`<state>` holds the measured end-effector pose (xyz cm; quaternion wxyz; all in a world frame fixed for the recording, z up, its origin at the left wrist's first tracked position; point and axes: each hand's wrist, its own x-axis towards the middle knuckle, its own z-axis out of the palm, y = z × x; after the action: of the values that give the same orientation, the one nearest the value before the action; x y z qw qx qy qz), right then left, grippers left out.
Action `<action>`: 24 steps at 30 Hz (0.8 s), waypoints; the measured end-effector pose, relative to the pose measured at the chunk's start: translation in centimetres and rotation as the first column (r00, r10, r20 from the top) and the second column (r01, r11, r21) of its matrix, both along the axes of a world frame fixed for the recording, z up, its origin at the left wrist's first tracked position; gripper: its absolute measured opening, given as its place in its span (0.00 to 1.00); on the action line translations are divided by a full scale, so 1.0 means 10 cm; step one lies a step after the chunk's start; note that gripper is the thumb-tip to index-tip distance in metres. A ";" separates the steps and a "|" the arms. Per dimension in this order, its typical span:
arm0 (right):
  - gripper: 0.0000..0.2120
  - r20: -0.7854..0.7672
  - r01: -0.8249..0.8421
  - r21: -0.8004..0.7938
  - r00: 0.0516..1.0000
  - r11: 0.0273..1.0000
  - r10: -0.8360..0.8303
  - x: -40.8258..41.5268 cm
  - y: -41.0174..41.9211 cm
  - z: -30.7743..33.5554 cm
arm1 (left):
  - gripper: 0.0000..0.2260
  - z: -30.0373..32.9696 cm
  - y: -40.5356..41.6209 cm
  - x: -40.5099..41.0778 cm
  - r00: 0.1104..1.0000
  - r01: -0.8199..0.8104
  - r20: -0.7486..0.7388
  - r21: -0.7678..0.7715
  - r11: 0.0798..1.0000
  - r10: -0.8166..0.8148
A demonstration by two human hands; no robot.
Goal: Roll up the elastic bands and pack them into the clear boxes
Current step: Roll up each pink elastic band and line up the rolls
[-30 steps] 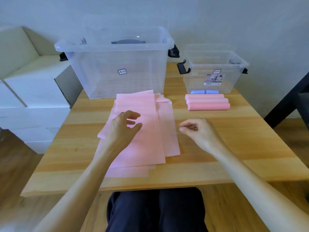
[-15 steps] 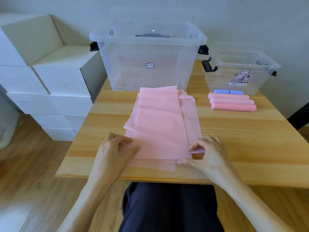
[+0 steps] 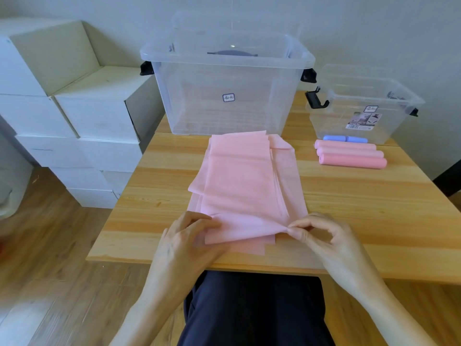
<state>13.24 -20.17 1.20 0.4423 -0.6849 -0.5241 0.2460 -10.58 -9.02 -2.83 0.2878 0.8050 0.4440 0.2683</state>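
A stack of flat pink elastic bands lies at the centre of the frame on the wooden worktop, its near end at the lower centre. The left hand grips the top band's near left corner, fingers curled over it; the right hand pinches the near right corner between thumb and fingertips, bunching the fabric. Toward the upper right lie three rolled pink bands and a blue roll, just before a small clear box. A large clear box stands at the upper centre, white cartons at the left.
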 end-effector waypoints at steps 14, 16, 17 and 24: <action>0.10 0.162 0.007 -0.019 0.987 1.000 -0.004 0.21 0.43 -0.11 | 0.06 0.21 0.35 -0.06 1.000 0.003 0.006 0.020 1.000 -0.003; 0.09 0.167 -0.004 -0.054 0.986 0.999 0.013 0.25 0.58 -0.14 | 0.07 0.19 0.51 0.01 0.998 0.018 -0.063 -0.006 1.000 -0.018; 0.08 0.140 -0.013 -0.094 0.990 0.996 0.026 0.27 0.63 -0.15 | 0.08 0.18 0.57 0.04 0.995 0.040 -0.096 -0.023 0.999 -0.042; 0.03 0.134 -0.058 -0.103 0.988 0.993 0.072 0.37 0.77 -0.21 | 0.01 0.17 0.75 0.16 0.997 0.044 -0.065 -0.033 0.998 -0.046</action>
<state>16.93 -12.49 -0.85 0.3624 -0.7039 -0.5626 0.2380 -8.99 -1.54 -1.13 0.2918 0.8185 0.4392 0.2282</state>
